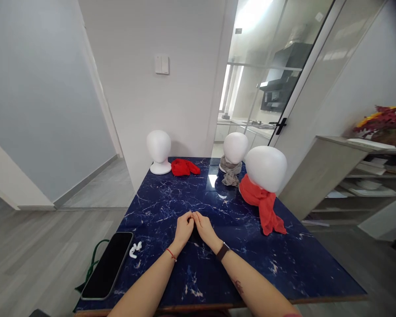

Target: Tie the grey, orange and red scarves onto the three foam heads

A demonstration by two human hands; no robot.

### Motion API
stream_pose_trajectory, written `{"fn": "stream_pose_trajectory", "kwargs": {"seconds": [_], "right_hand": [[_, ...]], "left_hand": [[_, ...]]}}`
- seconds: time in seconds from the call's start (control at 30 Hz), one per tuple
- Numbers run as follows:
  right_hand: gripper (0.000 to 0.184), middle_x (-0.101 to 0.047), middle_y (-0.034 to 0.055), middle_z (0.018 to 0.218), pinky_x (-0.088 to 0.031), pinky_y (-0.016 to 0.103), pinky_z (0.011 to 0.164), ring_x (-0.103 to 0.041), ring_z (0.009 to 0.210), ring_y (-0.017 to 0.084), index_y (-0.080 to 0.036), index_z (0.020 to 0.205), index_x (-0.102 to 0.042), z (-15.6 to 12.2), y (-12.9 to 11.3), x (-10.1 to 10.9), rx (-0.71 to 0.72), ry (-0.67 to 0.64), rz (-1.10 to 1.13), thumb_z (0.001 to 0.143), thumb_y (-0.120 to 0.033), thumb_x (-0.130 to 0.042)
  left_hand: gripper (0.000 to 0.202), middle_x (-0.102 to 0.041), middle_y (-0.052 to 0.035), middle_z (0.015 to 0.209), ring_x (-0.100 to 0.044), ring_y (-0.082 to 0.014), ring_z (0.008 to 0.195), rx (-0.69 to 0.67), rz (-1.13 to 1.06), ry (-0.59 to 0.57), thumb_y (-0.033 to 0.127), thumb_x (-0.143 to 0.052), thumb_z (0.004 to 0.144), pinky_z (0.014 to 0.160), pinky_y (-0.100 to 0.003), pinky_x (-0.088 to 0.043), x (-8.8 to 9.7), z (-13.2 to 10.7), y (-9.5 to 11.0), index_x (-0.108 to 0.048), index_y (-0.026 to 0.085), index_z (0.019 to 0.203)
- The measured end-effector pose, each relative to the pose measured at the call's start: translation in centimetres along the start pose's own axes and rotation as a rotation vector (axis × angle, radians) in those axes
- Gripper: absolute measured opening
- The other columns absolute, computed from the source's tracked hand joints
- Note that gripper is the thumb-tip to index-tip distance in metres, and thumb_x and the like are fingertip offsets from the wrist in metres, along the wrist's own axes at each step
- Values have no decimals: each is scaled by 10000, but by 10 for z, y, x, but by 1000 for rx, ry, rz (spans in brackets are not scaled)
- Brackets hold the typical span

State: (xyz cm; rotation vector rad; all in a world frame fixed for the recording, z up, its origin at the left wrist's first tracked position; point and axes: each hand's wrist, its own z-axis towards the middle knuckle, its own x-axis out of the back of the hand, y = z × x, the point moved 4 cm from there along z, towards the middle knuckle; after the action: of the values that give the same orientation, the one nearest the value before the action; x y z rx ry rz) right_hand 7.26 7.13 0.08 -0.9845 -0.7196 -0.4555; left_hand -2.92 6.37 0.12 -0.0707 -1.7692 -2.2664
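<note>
My left hand and my right hand rest together on the dark blue marble-patterned table. Their fingers are curled in and touch at the tips, with nothing seen in them. Ahead on the left stands a bare white mannequin head, and beside it lies a bunched red scarf. A grey scarf is wrapped round the neck of a second white mannequin head. Nearer on the right, a third mannequin head wears a coral-red scarf whose end hangs onto the table.
A phone and white earbuds lie at the table's left edge, with a green cord beside the phone. Behind the table are a wall and a glass door. Shelves stand at the right.
</note>
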Motion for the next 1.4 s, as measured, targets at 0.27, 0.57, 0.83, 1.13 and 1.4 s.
{"fn": "stream_pose_trajectory", "kwargs": {"seconds": [0.27, 0.57, 0.83, 1.13, 1.4], "right_hand": [[168, -638, 96, 876, -451, 298, 718, -611, 806, 202, -122, 962, -547, 13, -38, 8, 153, -189, -484, 918, -120, -385], [210, -604, 179, 891, -463, 313, 672, -609, 831, 224, -19, 989, -525, 15, -69, 8, 245, -244, -819, 873, -26, -350], [211, -605, 176, 862, -459, 302, 644, -610, 788, 216, -17, 973, -531, 14, -73, 11, 252, -231, -888, 874, -30, -344], [213, -610, 190, 899, -473, 310, 665, -625, 823, 227, -21, 994, -526, 15, -69, 6, 203, -254, -853, 875, -23, -350], [149, -641, 113, 874, -480, 291, 709, -639, 805, 196, -125, 971, -543, 44, -47, 3, 318, -376, -691, 918, -148, -406]], "left_hand": [[93, -517, 36, 527, -439, -118, 555, 89, -212, 31, 192, -460, 587, 578, -229, -353, 9, 6, -12, -535, 169, 537], [104, -587, 16, 592, -522, -157, 676, 79, -339, 92, 193, -493, 595, 697, -261, -414, 13, 1, -2, -595, 173, 608], [115, -603, 16, 614, -532, -157, 670, 80, -378, 82, 198, -505, 613, 724, -272, -427, 12, 0, -3, -615, 175, 637], [137, -614, 6, 659, -519, -152, 688, 102, -343, 98, 207, -494, 615, 683, -251, -411, 11, 0, -4, -616, 163, 660], [109, -573, 1, 684, -479, -147, 657, 150, -236, 227, 212, -449, 715, 629, -247, -374, 11, 3, -10, -551, 181, 693]]}}
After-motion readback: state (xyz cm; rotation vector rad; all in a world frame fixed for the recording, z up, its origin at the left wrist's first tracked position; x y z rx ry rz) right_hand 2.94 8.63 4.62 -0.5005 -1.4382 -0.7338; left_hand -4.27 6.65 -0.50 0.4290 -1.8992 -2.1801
